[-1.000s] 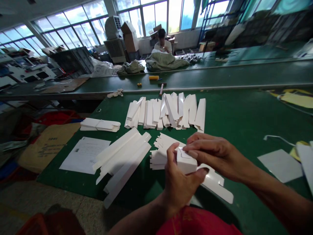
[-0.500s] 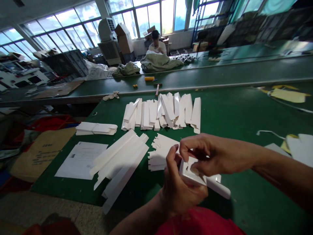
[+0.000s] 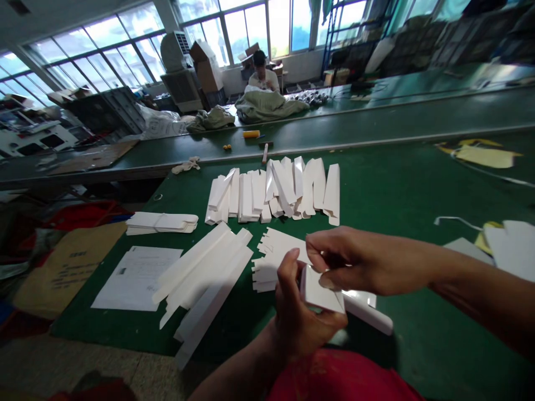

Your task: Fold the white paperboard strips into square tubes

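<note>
A small white cardboard box (image 3: 318, 293) is gripped in my left hand (image 3: 295, 323), whose fingers and thumb wrap round its sides. My right hand (image 3: 365, 259) is bent over the box's upper end, its thumb pressed on the white end face and its fingers curled at the edge. Behind the hands lie flat white cardboard pieces with notched edges (image 3: 278, 250). Under my right wrist, a long white piece with a rounded end (image 3: 370, 314) rests on the green table (image 3: 401, 211).
Folded white cartons (image 3: 251, 195) lie in a row at the back. Long flat blanks (image 3: 204, 273), a printed sheet (image 3: 136, 278) and a banded stack (image 3: 161, 223) are to the left. White sheets (image 3: 514, 250) lie right. A person (image 3: 263, 78) sits beyond the far bench.
The slot visible in the box's end is gone from sight, and the end face now looks flat and closed. My right thumb has shifted onto it; the hands moved slightly left.
</note>
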A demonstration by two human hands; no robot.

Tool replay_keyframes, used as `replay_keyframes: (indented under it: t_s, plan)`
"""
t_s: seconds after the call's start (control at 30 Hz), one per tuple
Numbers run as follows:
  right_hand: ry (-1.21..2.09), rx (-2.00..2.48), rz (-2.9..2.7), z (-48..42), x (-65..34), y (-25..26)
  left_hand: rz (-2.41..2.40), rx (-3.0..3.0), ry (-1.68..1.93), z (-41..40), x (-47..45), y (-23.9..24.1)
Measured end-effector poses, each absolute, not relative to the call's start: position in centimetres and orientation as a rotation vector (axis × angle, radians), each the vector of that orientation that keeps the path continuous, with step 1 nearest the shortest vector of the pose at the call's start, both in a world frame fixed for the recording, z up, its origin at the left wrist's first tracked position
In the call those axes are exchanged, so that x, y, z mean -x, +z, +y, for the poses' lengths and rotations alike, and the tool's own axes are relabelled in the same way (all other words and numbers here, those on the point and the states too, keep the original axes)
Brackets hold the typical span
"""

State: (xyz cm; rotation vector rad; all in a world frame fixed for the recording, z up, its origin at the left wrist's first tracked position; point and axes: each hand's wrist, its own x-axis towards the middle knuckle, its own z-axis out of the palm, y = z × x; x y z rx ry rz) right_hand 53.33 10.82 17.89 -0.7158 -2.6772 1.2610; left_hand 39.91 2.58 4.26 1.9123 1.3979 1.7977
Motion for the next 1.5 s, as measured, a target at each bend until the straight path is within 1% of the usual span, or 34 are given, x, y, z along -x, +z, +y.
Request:
replay_keyframes:
  t_s: [0.07, 0.1, 0.17, 0.23, 0.3, 0.37, 0.43, 0.5, 0.57, 0.63, 0.7, 0.77, 0.83, 0.9, 0.97, 1.07, 1.13, 1.2, 1.23, 1.3, 1.4, 1.5]
  plan:
    - [1.195, 0.752, -2.659, 11.1, -53.3, 17.8, 1.434, -1.903, 1.754, 2.5, -39.8, 4.3]
    - [1.235, 0.767, -2.611, 11.4, -53.4, 17.7, 1.456, -1.885, 1.730, 2.5, -39.7, 4.5]
    - [1.446, 0.780, -2.383, 12.2, -53.6, 16.6, 1.502, -1.823, 1.658, 2.8, -39.1, 5.1]
    - [1.540, 0.870, -2.102, 13.5, -53.8, 13.7, 1.615, -1.748, 1.535, 3.8, -37.7, 5.9]
    - [1.299, 1.120, -2.039, 14.6, -53.7, 8.9, 1.831, -1.689, 1.375, 5.5, -35.7, 6.3]
    - [0.850, 1.418, -2.284, 14.8, -53.3, 2.7, 2.115, -1.641, 1.190, 7.6, -33.2, 6.0]
    - [0.718, 1.527, -2.338, 14.0, -52.8, -3.6, 2.321, -1.621, 0.998, 9.6, -30.8, 4.9]
    - [0.620, 1.633, -2.354, 12.6, -52.6, -8.7, 2.431, -1.672, 0.814, 10.9, -29.1, 3.0]
    - [0.540, 1.660, -2.377, 11.4, -52.9, -11.9, 2.513, -1.743, 0.602, 11.1, -28.2, 0.3]
    - [0.478, 1.643, -2.399, 11.1, -53.8, -13.4, 2.555, -1.778, 0.382, 10.3, -27.8, -3.0]
    - [0.439, 1.618, -2.412, 11.7, -55.1, -13.7, 2.525, -1.775, 0.274, 9.0, -27.5, -6.2]
    - [0.429, 1.606, -2.408, 12.6, -56.5, -13.3, 2.492, -1.717, 0.324, 7.9, -27.2, -8.7]
    - [0.440, 1.598, -2.387, 13.4, -57.5, -12.4, 2.498, -1.642, 0.424, 7.4, -26.7, -9.9]
    - [0.469, 1.563, -2.377, 13.6, -58.1, -11.3, 2.501, -1.590, 0.535, 7.5, -26.7, -9.8]
    - [0.563, 1.465, -2.375, 13.1, -58.0, -9.8, 2.279, -1.504, 0.799, 8.0, -27.2, -8.7]
    - [0.861, 1.235, -2.332, 11.6, -57.2, -7.5, 1.732, -1.343, 1.146, 9.0, -29.1, -5.9]
    - [1.052, 1.107, -2.276, 10.5, -56.3, -6.1, 1.377, -1.147, 1.334, 9.4, -30.8, -3.8]
    - [1.150, 1.054, -2.223, 9.5, -55.1, -5.3, 1.090, -0.889, 1.527, 9.8, -32.4, -1.8]
    - [1.168, 1.059, -2.188, 9.1, -54.4, -5.2, 1.023, -0.782, 1.597, 9.9, -33.2, -0.9]
    - [1.132, 1.146, -2.100, 8.2, -52.8, -5.2, 1.037, -0.685, 1.671, 10.0, -34.5, 0.8]
    - [0.974, 1.260, -1.966, 7.3, -50.6, -5.7, 1.137, -0.698, 1.653, 9.8, -35.8, 3.1]
    - [0.850, 1.211, -1.897, 7.1, -49.4, -5.7, 1.227, -0.827, 1.605, 9.4, -36.4, 5.1]
